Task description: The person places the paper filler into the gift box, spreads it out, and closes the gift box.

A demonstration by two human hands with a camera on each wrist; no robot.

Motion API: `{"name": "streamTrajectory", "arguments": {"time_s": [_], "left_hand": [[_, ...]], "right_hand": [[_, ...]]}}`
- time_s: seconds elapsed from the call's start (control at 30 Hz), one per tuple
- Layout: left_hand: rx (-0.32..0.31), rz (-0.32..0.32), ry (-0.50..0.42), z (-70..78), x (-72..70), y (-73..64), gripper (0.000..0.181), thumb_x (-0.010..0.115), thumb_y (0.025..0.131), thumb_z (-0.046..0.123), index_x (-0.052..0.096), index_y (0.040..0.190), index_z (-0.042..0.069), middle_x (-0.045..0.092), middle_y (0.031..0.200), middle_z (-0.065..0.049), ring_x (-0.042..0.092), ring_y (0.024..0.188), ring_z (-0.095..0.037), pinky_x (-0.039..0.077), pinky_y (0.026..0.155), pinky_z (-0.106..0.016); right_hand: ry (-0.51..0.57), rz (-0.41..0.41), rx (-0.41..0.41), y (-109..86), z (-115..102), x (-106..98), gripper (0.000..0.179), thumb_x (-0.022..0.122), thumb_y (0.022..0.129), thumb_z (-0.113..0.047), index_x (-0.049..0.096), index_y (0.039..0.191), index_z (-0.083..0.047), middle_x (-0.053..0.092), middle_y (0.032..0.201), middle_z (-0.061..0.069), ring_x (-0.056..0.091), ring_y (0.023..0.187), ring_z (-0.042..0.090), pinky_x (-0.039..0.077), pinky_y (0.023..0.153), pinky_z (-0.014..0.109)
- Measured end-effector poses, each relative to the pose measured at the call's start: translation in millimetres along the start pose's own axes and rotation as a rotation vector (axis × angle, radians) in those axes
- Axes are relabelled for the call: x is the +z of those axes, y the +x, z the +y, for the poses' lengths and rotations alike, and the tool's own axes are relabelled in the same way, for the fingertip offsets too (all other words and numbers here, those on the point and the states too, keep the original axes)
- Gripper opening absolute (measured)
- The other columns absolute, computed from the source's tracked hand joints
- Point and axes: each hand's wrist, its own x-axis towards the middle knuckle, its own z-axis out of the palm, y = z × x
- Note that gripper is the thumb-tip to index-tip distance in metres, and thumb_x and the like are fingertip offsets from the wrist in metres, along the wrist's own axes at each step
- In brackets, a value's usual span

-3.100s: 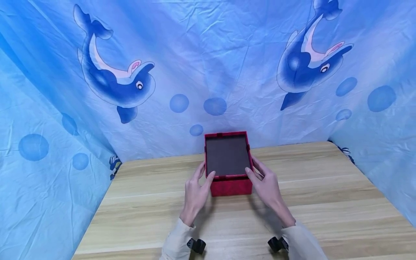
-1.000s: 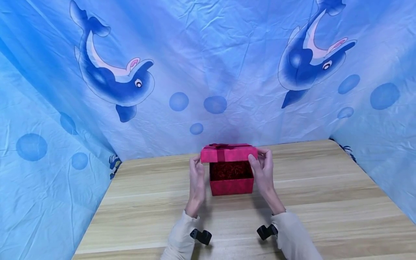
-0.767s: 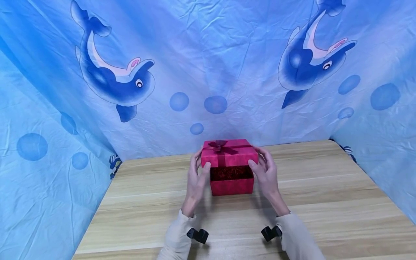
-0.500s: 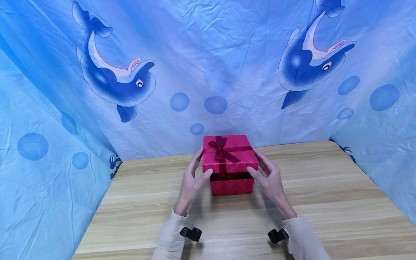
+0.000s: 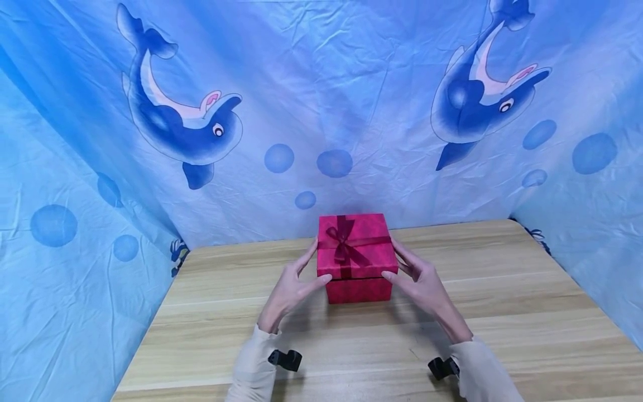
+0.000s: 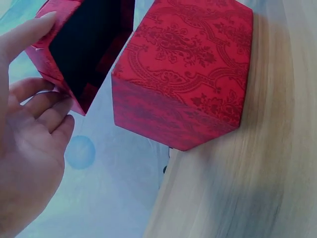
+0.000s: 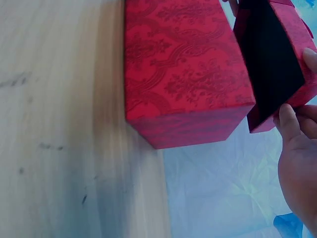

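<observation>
A red patterned gift box (image 5: pixel 359 292) stands on the table near its back edge. Just above its mouth is the matching lid (image 5: pixel 374 259), which carries a dark red ribbon and bow (image 5: pixel 343 245). My left hand (image 5: pixel 288 287) holds the lid's left side, thumb at the front corner. On the opposite side my right hand (image 5: pixel 426 283) grips it the same way. In the left wrist view the lid (image 6: pixel 52 69) shows its dark inside and sits apart from the box (image 6: pixel 183 54). The right wrist view also has a gap between them. The box's inside is hidden.
The wood-grain table (image 5: pixel 211 312) extends to both sides of the box. Behind it hangs a blue curtain (image 5: pixel 351 100) printed with dolphins and bubbles, close to the back edge. Small black devices (image 5: pixel 285 360) are strapped to both wrists.
At first the lid's dark inside faced up. It then appeared bow side up, with red filling visible in the box. Both hands have lowered it, and the gap at the front has narrowed.
</observation>
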Motion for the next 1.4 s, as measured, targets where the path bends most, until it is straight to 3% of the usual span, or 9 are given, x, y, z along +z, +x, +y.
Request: {"name": "streamTrajectory", "arguments": {"time_s": [0.17,0.33,0.43,0.63,1.0,1.4], "left_hand": [[-0.042,-0.023,0.019,-3.9,0.7,0.9,0.087,0.08,0.092,0.032,0.031,0.164,0.023,0.031,0.166,0.002,0.028,0.152,-0.024,0.022,0.122,-0.054],[-0.073,-0.042,0.054,-8.9,1.5,2.3,0.089,0.08,0.092,0.035,0.029,0.164,0.023,0.03,0.167,-0.006,0.029,0.152,-0.031,0.023,0.121,-0.057],[-0.09,-0.047,0.065,-10.8,2.7,3.0,0.089,0.079,0.092,0.036,0.027,0.164,0.025,0.029,0.167,-0.004,0.028,0.152,-0.034,0.023,0.121,-0.059],[-0.121,-0.051,0.076,-13.4,5.4,3.9,0.09,0.078,0.093,0.038,0.026,0.165,0.025,0.025,0.168,0.002,0.027,0.152,-0.035,0.023,0.12,-0.06],[-0.087,-0.053,0.075,-24.7,11.7,5.3,0.087,0.077,0.095,0.032,0.026,0.165,0.018,0.026,0.168,-0.009,0.025,0.152,-0.035,0.021,0.121,-0.058],[-0.131,-0.045,0.069,-32.2,19.0,5.6,0.09,0.076,0.095,0.039,0.023,0.165,0.02,0.025,0.168,-0.009,0.025,0.152,-0.039,0.023,0.12,-0.06]], "right_hand": [[-0.046,-0.007,0.004,-1.4,6,-1,0.073,0.073,0.091,0.01,0.043,0.156,0.0,0.038,0.159,0.025,0.058,0.128,0.011,0.052,0.098,0.028],[-0.091,-0.011,0.014,-0.8,10,-2,0.073,0.075,0.092,0.006,0.042,0.156,-0.001,0.039,0.16,0.023,0.051,0.135,0.036,0.05,0.099,0.029],[-0.122,-0.015,0.015,-0.4,14,-3,0.073,0.076,0.092,0.005,0.042,0.156,0.001,0.038,0.16,0.024,0.043,0.139,0.045,0.049,0.101,0.027],[-0.179,-0.017,0.039,-1.1,18,-4,0.073,0.077,0.092,0.002,0.04,0.155,0.004,0.035,0.159,0.03,0.039,0.142,0.044,0.046,0.1,0.022],[-0.237,-0.013,0.038,-0.8,25,-5,0.071,0.076,0.093,0.001,0.041,0.155,0.005,0.036,0.157,0.033,0.038,0.142,0.049,0.045,0.099,0.017],[-0.226,-0.035,0.073,-1.3,30,-6,0.071,0.075,0.094,-0.001,0.039,0.156,0.005,0.035,0.16,0.027,0.04,0.142,0.044,0.046,0.099,0.02]]}}
